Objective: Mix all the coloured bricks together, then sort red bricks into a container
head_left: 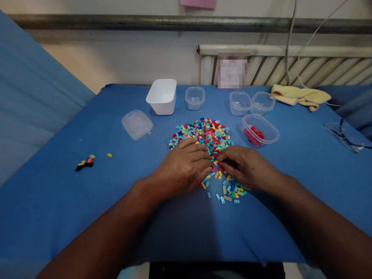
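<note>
A pile of small toy building bricks (213, 133) in red, light blue, yellow and other colours lies mid-table. My left hand (188, 164) rests flat on the pile's near left side, fingers stretched out and partly covering the bricks. At the near right edge of the pile, my right hand (244, 164) is closed in a pinch, thumb and forefinger down among the bricks. What its fingertips hold, if anything, is too small to make out. Several loose bricks (228, 190) are scattered just in front of the hands. Red bricks (254, 135) sit in a clear plastic container (271, 135) beyond my right hand.
At the back stand a white tub (161, 104) and clear containers (195, 99). A clear lid (137, 124) lies left of the pile. Farther left is a small group of black, orange and yellow pieces (85, 163). A yellow cloth (299, 95) and glasses (345, 137) lie right.
</note>
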Motion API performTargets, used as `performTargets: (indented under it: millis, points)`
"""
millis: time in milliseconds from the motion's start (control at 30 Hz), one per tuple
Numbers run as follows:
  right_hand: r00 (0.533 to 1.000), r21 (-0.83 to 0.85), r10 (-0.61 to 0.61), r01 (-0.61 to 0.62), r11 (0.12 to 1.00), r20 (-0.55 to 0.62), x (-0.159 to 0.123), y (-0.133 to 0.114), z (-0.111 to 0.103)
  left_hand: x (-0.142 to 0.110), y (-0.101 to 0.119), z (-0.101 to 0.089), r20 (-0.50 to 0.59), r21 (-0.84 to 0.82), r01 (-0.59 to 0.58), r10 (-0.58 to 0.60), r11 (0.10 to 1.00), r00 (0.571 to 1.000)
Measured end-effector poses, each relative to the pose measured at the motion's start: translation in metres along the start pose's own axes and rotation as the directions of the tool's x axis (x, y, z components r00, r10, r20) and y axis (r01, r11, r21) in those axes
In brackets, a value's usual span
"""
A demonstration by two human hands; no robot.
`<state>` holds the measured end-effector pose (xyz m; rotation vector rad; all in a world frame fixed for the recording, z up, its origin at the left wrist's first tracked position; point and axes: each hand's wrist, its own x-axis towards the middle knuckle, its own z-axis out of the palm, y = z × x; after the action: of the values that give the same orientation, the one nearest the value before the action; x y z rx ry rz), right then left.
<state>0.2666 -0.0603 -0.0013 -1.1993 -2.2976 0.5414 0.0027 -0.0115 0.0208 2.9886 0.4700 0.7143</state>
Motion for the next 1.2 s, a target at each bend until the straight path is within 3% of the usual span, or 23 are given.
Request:
performTargets:
  millis: [167,367,600,700,800,900,1033,1133,1200]
  points:
    - [1.000,0.005,-0.005,0.005,1.000,0.030,-0.001,0.006,-0.001,0.003,0.011,-0.011,-0.047,-0.016,0.050,-0.051,0.999,0.998]
    - [0.998,-0.026,-0.049,0.050,0.998,0.036,-0.001,0.003,-0.005,0.002,0.016,-0.003,-0.024,0.010,0.029,-0.028,1.000,0.999]
    - [0.995,0.005,-0.080,0.080,0.997,0.051,-0.001,0.004,-0.004,-0.001,-0.005,-0.005,-0.239,-0.024,0.200,-0.200,0.979,0.950]
    - [0.997,-0.008,-0.048,0.048,0.999,0.053,-0.001,0.002,-0.005,-0.001,-0.006,-0.008,-0.367,-0.112,0.287,-0.308,0.951,0.878]
    - [0.998,-0.008,-0.029,0.030,1.000,0.051,0.000,0.001,-0.006,-0.001,-0.010,-0.007,-0.448,-0.224,0.423,-0.478,0.878,0.755]
    - [0.999,-0.007,-0.006,0.006,1.000,0.044,-0.001,0.000,-0.005,-0.001,-0.019,-0.002,-0.458,-0.352,0.533,-0.639,0.769,0.618]
    - [0.991,-0.025,0.119,-0.117,0.993,0.054,-0.002,-0.003,-0.005,-0.003,-0.035,0.005,-0.443,-0.485,0.592,-0.764,0.644,0.469]
    - [0.975,-0.037,0.199,-0.197,0.980,0.094,-0.002,-0.007,-0.008,-0.005,-0.044,0.008,-0.439,-0.561,0.592,-0.814,0.579,0.381]
    - [0.968,-0.037,0.227,-0.224,0.974,0.107,-0.002,-0.010,-0.009,-0.005,-0.048,0.011,-0.433,-0.590,0.586,-0.830,0.555,0.351]
